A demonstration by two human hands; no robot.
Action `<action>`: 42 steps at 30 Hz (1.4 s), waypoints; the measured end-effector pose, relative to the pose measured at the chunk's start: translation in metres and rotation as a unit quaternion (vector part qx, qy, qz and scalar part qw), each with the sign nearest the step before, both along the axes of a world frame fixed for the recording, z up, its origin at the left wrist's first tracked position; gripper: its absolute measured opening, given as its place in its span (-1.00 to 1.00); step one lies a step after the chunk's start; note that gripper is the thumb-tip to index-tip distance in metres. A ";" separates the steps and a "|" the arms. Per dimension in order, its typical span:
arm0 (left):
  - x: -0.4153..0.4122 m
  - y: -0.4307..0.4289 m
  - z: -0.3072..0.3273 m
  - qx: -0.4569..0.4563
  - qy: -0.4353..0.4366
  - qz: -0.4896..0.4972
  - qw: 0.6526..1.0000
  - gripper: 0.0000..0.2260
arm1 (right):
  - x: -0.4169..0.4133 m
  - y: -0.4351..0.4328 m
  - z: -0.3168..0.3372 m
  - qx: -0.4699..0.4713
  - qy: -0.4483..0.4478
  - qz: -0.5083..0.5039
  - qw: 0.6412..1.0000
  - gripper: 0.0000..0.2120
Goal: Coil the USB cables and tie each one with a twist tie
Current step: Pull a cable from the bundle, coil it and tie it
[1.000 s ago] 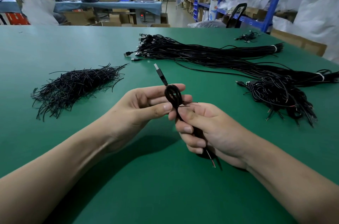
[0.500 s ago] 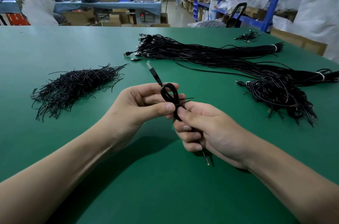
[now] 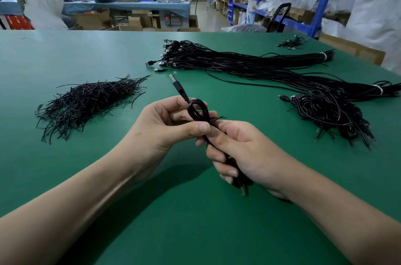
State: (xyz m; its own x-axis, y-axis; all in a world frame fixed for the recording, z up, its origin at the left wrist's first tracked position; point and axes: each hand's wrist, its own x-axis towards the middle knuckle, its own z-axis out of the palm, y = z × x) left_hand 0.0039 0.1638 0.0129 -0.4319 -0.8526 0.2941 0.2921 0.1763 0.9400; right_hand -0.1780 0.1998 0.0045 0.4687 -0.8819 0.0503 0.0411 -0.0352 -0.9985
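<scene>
My left grip (image 3: 169, 125) pinches the coiled USB cable (image 3: 198, 112) below its loop. My right grip (image 3: 245, 151) is curled round the lower strands, with a twist tie (image 3: 220, 117) poking out between them. Since a second ago the plug (image 3: 173, 79) leans further left. All of it is held above the worktop (image 3: 65, 178), with the twist-tie pile (image 3: 86, 104) to the left.

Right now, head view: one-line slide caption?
Left hand and right hand grip a coiled USB cable, twist tie at its middle, over the green table.
</scene>
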 end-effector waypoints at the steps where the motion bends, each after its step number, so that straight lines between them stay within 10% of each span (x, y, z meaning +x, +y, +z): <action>1: 0.000 0.000 0.000 -0.001 0.001 -0.001 1.000 -0.77 | -0.001 0.000 0.001 0.001 -0.002 0.000 1.000 -0.73; 14: -0.002 0.003 0.004 -0.026 -0.014 0.007 1.000 -0.84 | 0.001 0.002 0.005 0.023 -0.033 0.030 0.999 -0.80; 22: -0.008 0.004 -0.005 -0.019 -0.013 0.076 0.997 -0.83 | 0.007 0.003 -0.004 -0.196 0.195 -0.130 0.952 -0.77; 33: -0.003 0.004 -0.004 -0.076 -0.046 0.008 0.996 -0.90 | 0.012 0.008 0.009 0.009 -0.012 0.001 1.000 -0.80; 42: -0.001 0.002 -0.003 -0.102 -0.086 0.044 0.990 -0.87 | 0.009 0.009 0.008 -0.012 0.012 -0.026 1.000 -0.79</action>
State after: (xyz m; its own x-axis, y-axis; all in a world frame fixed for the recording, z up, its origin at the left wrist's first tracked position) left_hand 0.0032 0.1663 0.0103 -0.4169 -0.8196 0.3931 0.1060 0.3856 0.9165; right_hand -0.1690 0.2090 0.0128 0.4242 -0.9035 0.0618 0.0156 -0.0609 -0.9980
